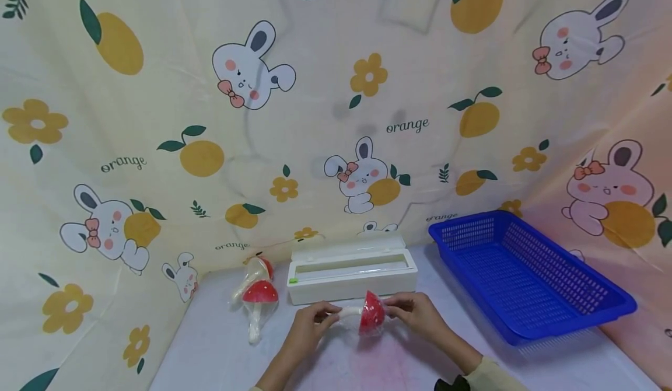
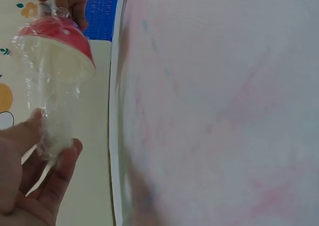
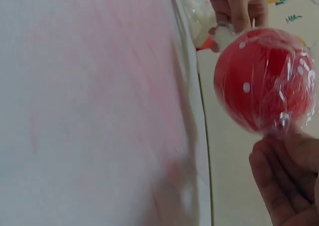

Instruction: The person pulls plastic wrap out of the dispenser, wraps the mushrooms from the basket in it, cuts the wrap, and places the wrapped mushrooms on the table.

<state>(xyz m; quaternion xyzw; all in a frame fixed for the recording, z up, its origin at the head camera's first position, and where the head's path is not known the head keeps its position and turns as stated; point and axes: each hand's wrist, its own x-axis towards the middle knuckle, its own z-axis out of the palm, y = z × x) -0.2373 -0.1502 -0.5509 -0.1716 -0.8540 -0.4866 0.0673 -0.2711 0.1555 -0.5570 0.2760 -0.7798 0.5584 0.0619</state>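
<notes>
My left hand (image 1: 308, 325) pinches the white stem of the wrapped mushroom toy (image 1: 367, 315), thumb and fingers closed round it; my right hand (image 1: 417, 315) grips the clingfilm at its red cap; the toy hangs sideways just above the table (image 1: 210, 344), in front of the white film dispenser (image 1: 352, 274). From the head view, two more wrapped mushrooms (image 1: 257, 292) lie left of the dispenser and a blue basket (image 1: 530, 280) sits right; the right wrist view alone shows the cap's white dots and a twisted film tail at my fingertips (image 3: 279, 161); the left wrist view shows film bunched along the stem.
</notes>
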